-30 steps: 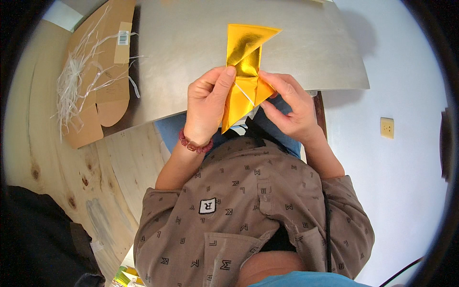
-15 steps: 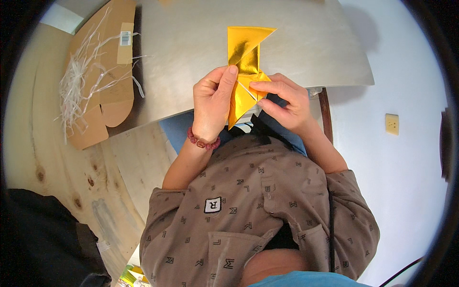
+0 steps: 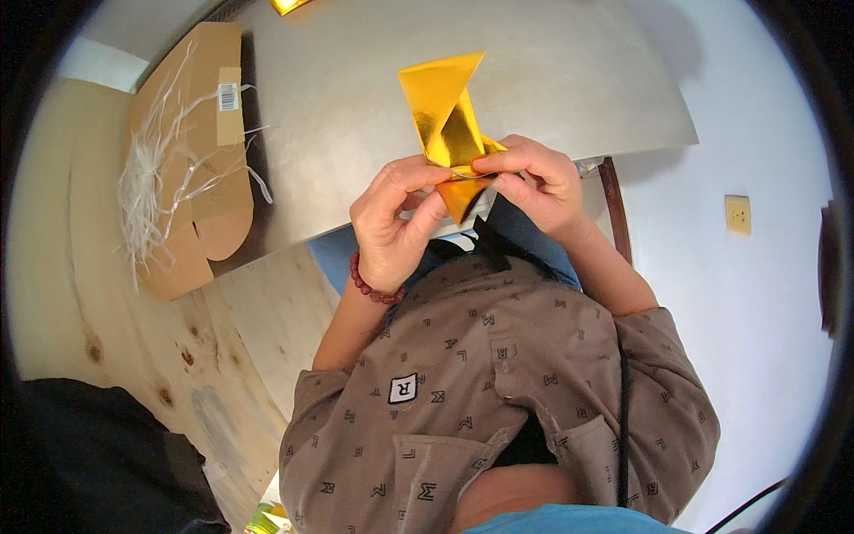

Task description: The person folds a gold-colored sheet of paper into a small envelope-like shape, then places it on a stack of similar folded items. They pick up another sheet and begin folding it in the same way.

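Grey table, pale wood floor, 2 hands folding gold foil paper.

Above the table's [image 3: 578, 80] near edge, the left hand [image 3: 396, 218] and the right hand [image 3: 534, 182] both pinch a folded sheet of gold foil paper [image 3: 449, 125], fingers closed on its lower part while its upper flap stands free over the tabletop. A red bead bracelet [image 3: 369, 285] circles the left wrist. At the table's left edge lies a flattened cardboard box [image 3: 200, 160] with white plastic strips [image 3: 147, 191] strewn over it. Another scrap of gold foil [image 3: 289, 5] shows at the far edge.
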`<control>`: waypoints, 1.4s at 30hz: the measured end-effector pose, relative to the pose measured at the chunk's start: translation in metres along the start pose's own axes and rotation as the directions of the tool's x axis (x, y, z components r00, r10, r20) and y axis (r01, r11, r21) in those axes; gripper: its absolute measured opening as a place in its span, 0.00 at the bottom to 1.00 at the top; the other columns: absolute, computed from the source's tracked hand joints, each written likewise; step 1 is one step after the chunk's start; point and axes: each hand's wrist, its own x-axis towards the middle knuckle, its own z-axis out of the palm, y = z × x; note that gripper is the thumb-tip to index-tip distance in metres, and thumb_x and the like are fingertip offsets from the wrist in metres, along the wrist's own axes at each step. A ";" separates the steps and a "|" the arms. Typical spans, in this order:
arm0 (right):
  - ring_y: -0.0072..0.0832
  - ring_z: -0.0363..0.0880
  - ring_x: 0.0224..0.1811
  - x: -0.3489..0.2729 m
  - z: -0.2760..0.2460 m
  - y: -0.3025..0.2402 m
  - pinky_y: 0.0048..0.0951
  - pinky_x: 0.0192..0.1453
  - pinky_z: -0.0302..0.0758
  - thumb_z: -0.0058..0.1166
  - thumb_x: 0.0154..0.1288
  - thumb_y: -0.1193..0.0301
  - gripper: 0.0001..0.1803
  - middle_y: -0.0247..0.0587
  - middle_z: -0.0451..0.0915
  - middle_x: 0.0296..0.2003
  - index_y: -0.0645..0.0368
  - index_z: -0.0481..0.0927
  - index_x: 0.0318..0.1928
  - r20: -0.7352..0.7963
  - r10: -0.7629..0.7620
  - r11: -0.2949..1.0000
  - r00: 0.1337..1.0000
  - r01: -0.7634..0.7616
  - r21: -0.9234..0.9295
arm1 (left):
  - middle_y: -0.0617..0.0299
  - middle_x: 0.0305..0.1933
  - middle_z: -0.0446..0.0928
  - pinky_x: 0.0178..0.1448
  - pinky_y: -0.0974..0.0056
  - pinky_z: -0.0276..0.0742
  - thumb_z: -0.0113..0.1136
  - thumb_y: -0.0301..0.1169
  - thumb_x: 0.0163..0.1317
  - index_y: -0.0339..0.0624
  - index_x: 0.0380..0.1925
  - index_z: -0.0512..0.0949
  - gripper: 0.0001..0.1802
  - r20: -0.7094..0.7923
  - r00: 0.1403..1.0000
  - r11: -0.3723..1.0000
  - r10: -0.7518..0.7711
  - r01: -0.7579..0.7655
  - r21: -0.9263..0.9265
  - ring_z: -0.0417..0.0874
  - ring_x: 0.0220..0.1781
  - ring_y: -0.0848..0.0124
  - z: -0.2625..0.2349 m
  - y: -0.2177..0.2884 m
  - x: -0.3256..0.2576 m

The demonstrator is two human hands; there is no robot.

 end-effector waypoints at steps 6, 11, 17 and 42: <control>0.18 0.80 0.45 -0.004 0.007 0.011 0.23 0.50 0.77 0.57 0.78 0.75 0.07 0.35 0.83 0.44 0.65 0.83 0.50 -0.008 0.093 0.961 0.996 -0.088 0.262 | 0.53 0.47 0.81 0.40 0.69 0.89 0.64 0.18 0.70 0.30 0.44 0.82 0.04 -0.102 0.984 0.988 -0.148 0.142 -0.058 0.91 0.42 0.68 0.011 0.003 -0.003; 0.18 0.79 0.45 -0.003 0.009 0.009 0.23 0.50 0.77 0.55 0.80 0.73 0.07 0.34 0.81 0.45 0.65 0.80 0.49 0.032 0.195 0.929 0.980 -0.195 0.315 | 0.56 0.46 0.81 0.38 0.69 0.87 0.63 0.18 0.71 0.32 0.42 0.80 0.03 -0.146 0.970 0.966 -0.195 0.165 -0.198 0.90 0.41 0.69 0.015 0.000 -0.003; 0.20 0.79 0.43 0.001 0.014 0.007 0.24 0.51 0.76 0.54 0.80 0.73 0.07 0.40 0.78 0.50 0.65 0.79 0.47 -0.005 0.196 0.906 0.981 -0.179 0.383 | 0.58 0.48 0.80 0.39 0.71 0.85 0.64 0.20 0.71 0.35 0.42 0.79 0.04 -0.173 0.953 0.953 -0.247 0.207 -0.220 0.89 0.40 0.72 0.021 -0.002 -0.005; 0.19 0.81 0.44 0.000 0.015 -0.020 0.24 0.52 0.80 0.62 0.70 0.77 0.14 0.37 0.83 0.46 0.64 0.79 0.55 -0.200 0.086 0.987 0.976 -0.057 0.149 | 0.52 0.45 0.87 0.39 0.67 0.89 0.63 0.27 0.75 0.33 0.51 0.81 0.10 0.030 0.866 0.768 -0.498 0.457 -0.448 0.91 0.39 0.67 0.010 0.015 0.003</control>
